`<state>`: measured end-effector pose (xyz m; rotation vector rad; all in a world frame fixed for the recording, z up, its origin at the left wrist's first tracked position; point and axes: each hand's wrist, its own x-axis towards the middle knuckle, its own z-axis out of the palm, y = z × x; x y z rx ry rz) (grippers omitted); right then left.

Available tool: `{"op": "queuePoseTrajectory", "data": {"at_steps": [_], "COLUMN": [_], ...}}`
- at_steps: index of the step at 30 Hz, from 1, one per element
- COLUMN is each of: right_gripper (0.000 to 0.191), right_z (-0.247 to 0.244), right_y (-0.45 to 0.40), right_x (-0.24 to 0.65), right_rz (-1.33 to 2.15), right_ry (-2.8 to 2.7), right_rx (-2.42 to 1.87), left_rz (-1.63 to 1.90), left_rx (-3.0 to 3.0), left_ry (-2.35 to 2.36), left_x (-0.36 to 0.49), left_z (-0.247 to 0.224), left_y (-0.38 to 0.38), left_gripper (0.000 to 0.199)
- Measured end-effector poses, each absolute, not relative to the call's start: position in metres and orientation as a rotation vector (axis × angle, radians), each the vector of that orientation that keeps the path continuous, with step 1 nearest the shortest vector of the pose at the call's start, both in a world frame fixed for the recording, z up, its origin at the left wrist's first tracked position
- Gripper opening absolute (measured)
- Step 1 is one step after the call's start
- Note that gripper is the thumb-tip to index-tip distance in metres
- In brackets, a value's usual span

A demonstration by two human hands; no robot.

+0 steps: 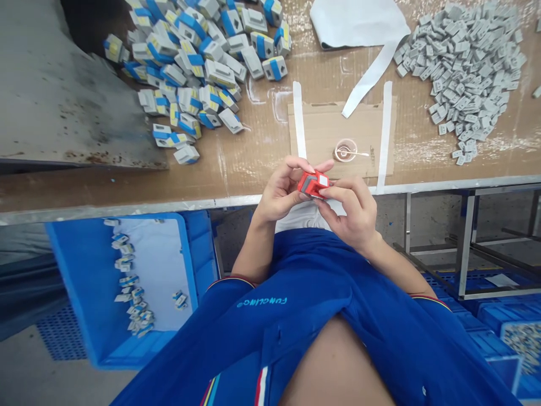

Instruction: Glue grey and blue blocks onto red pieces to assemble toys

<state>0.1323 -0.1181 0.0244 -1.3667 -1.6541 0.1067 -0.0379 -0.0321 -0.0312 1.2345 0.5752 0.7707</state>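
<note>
Between my hands, just over the table's front edge, is a small red block-shaped part with a grey stripe and a white patch. My left hand grips it from the left, thumb below and fingers above. From the other side, my right hand is closed with its fingertips at the block's right end. Whether a smaller piece sits under those fingertips I cannot make out. Beyond the hands, a small clear cup with a white stick across it stands on a taped-down cardboard sheet.
Grey-white blocks with blue and yellow bands are heaped at the back left, beside a large metal box. Small grey pieces lie piled at right. White cloth lies at the back. Below left is a blue crate holding several blocks.
</note>
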Motion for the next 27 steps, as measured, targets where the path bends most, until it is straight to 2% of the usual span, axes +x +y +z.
{"op": "queuePoseTrajectory", "data": {"at_steps": [9,12,27], "right_gripper": [0.011,0.009,0.022], "right_z": [0.035,0.039,0.039], "right_y": [-0.121,-0.121,-0.115], "right_x": [0.143,0.147,0.153], "right_rz": [0.206,0.290,0.677], "right_ry": [-1.622,-1.633,-1.477], "right_rx": [-1.462,-1.499,-1.538], "left_rz": [0.905,0.924,0.826], "left_rx": [1.233,1.249,1.424], "left_ry": [0.442,0.434,0.560], "left_x": [-0.025,-0.023,-0.026], "left_z": [-0.016,-0.018,-0.020], "left_y": [-0.033,-0.031,-0.029], "left_gripper": [0.043,0.045,0.043]}}
